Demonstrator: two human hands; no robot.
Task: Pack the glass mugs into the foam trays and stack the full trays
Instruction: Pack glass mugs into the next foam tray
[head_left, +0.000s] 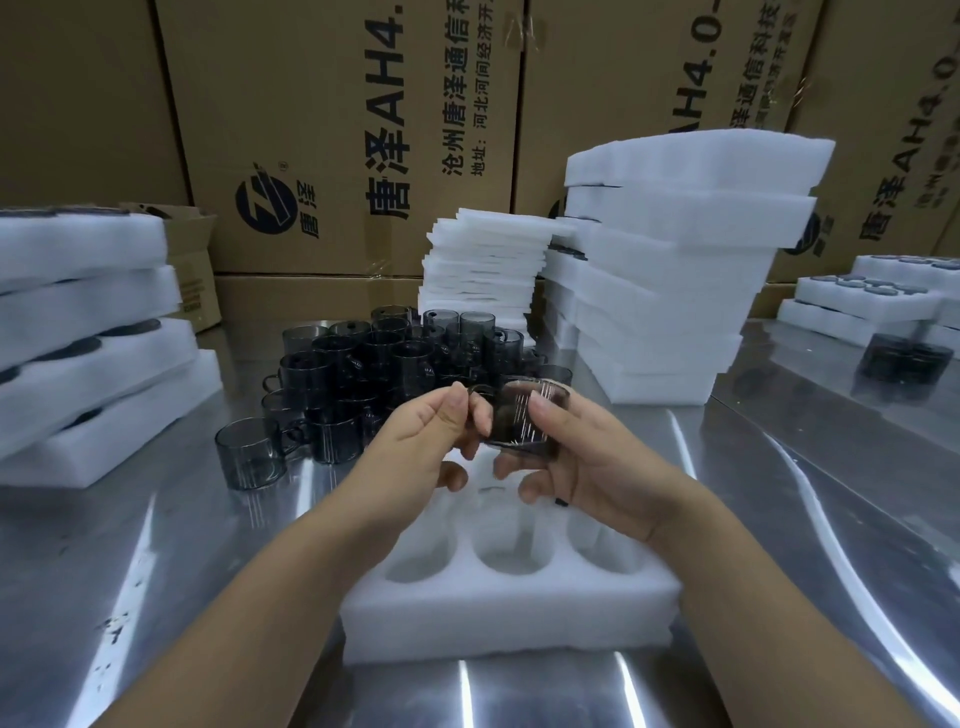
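1. Steel table (156, 597): shiny top w/ glare streaks, fills lower frame.
2. Lower centre: one foam tray (509, 618) flat on it, near pockets empty.
3. Centre: dark glass mugs (374, 369), upright, packed close.
4. Left edge: stack of filled trays (98, 374).
5. Behind mugs: pile of thin foam sheets (483, 265); just right of it, tall tray stack (675, 312).
6. Far right: low tray stack (852, 306), more mugs (906, 358) in front.

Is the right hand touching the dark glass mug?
Touching. The head view shows the right hand gripping the mug, thumb across its side, fingers curled beneath.
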